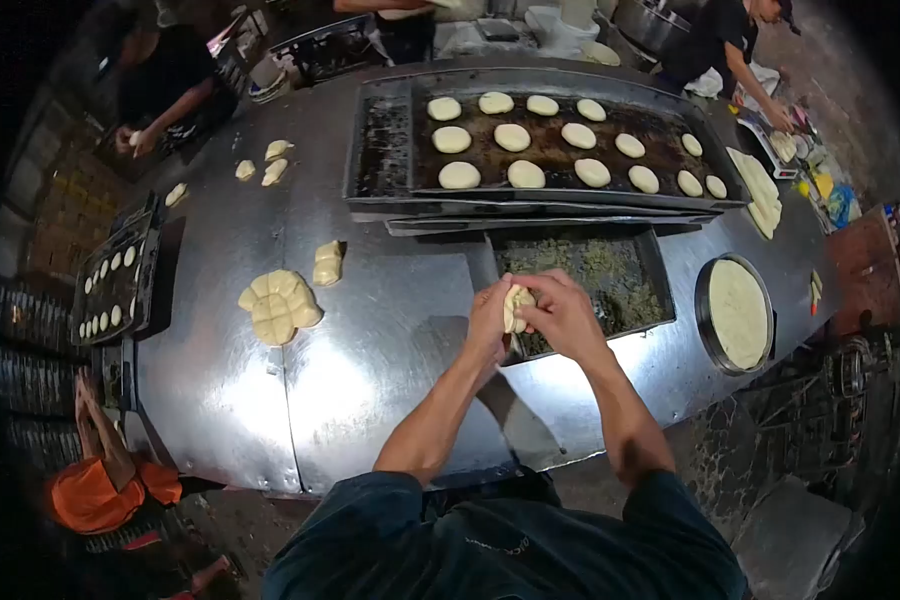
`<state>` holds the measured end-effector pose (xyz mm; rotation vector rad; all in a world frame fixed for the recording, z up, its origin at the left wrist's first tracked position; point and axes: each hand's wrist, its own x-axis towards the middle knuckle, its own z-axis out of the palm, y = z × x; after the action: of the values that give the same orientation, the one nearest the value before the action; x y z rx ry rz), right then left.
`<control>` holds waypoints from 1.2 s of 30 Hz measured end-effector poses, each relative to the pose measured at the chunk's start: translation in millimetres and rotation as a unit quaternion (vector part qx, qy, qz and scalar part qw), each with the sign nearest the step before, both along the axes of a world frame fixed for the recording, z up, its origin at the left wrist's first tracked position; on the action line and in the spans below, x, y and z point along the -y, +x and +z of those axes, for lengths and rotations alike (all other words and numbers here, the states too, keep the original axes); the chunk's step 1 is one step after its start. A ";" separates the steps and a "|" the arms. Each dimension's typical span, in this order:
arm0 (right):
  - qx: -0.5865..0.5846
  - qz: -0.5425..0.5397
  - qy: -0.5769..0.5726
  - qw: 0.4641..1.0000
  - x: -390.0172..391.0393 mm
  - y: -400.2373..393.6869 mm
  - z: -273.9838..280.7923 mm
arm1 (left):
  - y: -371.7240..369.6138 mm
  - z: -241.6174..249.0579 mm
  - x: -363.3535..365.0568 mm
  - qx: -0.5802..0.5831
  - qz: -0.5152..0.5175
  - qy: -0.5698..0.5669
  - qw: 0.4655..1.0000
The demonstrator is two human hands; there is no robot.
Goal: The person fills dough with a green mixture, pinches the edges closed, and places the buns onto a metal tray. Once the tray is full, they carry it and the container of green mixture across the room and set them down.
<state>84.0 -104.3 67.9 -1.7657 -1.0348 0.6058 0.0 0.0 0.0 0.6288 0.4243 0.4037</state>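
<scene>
A small piece of dough (515,308) is held between my two hands, above the near left corner of a dark tray with green crumbly filling (610,270). My left hand (488,318) is wrapped round the dough from the left. From the right, my right hand (562,312) presses on it with thumb and fingers. Left of my hands, a cluster of joined dough pieces (280,305) lies on the metal table (370,330), with a smaller dough block (328,263) beside it. Behind the filling tray, a large baking tray (560,190) carries several round flattened dough pieces (512,137).
A round pan of dough (738,312) and a long dough strip (755,190) are at the right. Another tray (150,270) of dough rounds sits at the left edge. Co-workers stand behind the table; a person in orange (100,495) is at lower left.
</scene>
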 end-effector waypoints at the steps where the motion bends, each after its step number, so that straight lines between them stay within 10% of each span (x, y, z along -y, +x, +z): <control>1: -0.028 -0.013 0.005 1.000 -8.6 -3.0 -2.8 | -3.3 1.7 -2.4 -0.015 0.006 0.002 1.000; 8: 0.343 0.031 0.143 0.928 -29.1 -113.7 6.2 | -86.3 14.1 -25.1 -0.105 0.062 0.072 0.990; 10: 0.276 0.061 0.109 0.953 -35.0 -110.3 -15.4 | -97.7 -3.9 -25.7 -0.161 0.121 0.137 0.970; 13: -0.135 0.059 0.058 0.987 -56.9 -123.4 -3.3 | -146.2 31.5 -30.9 -0.072 0.153 0.059 0.984; 16: -0.126 0.077 0.030 0.989 -72.8 -153.3 9.3 | -189.2 34.4 -35.9 -0.130 0.106 0.223 0.960; 21: 0.371 0.193 0.134 0.898 -70.7 -224.9 -11.2 | -224.5 -6.4 -38.1 -0.118 0.138 0.114 0.977; 23: 0.335 0.219 0.087 0.912 -54.1 -254.6 2.5 | -234.8 -12.3 -18.9 -0.064 0.251 -0.091 0.962; 27: 0.350 0.265 -0.052 0.897 -12.6 -234.9 -25.2 | -285.3 -10.1 20.2 -0.186 -0.047 -0.061 0.980; 29: 0.367 0.266 -0.088 0.887 7.1 -229.2 -66.9 | -305.3 -61.3 12.4 -0.191 -0.116 0.130 0.966; 36: 0.347 0.304 -0.240 0.854 -5.9 -224.0 -52.0 | -402.9 -39.5 -22.2 -0.263 0.135 0.105 0.950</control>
<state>-140.0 -98.5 15.9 -2.1527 -2.1488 0.6511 -402.9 22.2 -39.5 0.8929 0.9938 0.5468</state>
